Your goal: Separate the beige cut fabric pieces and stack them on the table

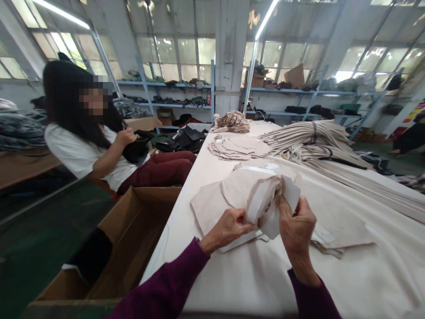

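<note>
Both my hands hold a folded bundle of beige and white fabric pieces (262, 201) above the table. My left hand (230, 228) pinches its lower left edge between thumb and fingers. On the right side, my right hand (297, 221) grips the bundle, with a white strip curling over beside the fingers. Beneath and behind it lie flat beige fabric pieces (207, 201). More cut beige pieces (348, 232) rest to the right of my right hand.
The table (245, 283) bears a round fabric stack (237, 147), a crumpled bundle (232, 122) and long beige strips (308, 133). At left, a person (106, 150) sits holding dark material, behind an open cardboard box (142, 230). Blue shelves (179, 105) stand behind.
</note>
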The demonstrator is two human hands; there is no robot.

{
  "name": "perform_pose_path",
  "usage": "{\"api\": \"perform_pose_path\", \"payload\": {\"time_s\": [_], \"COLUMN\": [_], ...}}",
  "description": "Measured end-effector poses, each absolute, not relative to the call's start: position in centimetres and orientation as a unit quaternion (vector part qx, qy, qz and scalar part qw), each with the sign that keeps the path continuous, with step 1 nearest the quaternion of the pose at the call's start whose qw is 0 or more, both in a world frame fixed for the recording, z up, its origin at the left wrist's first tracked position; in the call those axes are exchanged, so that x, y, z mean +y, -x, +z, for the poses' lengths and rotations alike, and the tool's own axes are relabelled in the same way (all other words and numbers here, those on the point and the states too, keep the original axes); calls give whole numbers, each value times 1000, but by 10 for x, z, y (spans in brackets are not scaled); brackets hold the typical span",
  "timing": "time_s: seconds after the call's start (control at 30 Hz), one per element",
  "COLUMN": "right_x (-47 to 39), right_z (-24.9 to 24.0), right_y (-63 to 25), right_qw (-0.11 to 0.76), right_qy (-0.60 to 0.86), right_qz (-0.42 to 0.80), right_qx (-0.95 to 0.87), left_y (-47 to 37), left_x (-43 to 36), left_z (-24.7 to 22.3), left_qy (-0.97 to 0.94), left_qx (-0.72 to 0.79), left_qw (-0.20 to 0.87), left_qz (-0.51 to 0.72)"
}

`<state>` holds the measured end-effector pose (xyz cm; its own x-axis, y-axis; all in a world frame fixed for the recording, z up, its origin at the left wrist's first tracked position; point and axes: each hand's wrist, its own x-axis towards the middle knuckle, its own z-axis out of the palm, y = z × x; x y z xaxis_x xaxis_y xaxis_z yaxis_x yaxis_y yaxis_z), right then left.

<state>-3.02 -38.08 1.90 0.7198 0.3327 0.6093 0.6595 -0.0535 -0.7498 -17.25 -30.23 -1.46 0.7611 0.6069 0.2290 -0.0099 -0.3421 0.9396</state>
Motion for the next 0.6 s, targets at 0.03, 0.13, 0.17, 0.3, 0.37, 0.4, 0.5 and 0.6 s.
{"api": "perform_pose_path", "payload": {"time_s": [0.03,0.13,0.17,0.3,0.37,0.4,0.5,0.6], "right_x": [-380,-379,-378,-377,-375,-375,-376,-386], "right_z": [17,8,3,-10,-13,-14,-15,-18], "right_y": [32,43,46,45,38,35,34,46], "right_qw": [602,623,616,523,499,493,475,434], "right_qy": [708,684,674,709,751,763,775,768], "right_qz": [-121,4,70,135,26,-23,-64,-38], "right_qx": [-348,-380,-402,-453,-431,-418,-413,-469], "left_y": [171,168,168,170,172,172,171,169], "left_x": [-303,-305,-306,-307,-307,-308,-314,-321], "left_z": [-18,-22,-21,-13,-11,-11,-16,-22], "left_qy": [-756,-722,-721,-787,-809,-815,-836,-862], "left_qx": [196,244,262,304,320,325,305,264], "left_qw": [555,570,556,351,218,165,57,27], "left_qz": [285,307,321,406,442,451,452,431]}}
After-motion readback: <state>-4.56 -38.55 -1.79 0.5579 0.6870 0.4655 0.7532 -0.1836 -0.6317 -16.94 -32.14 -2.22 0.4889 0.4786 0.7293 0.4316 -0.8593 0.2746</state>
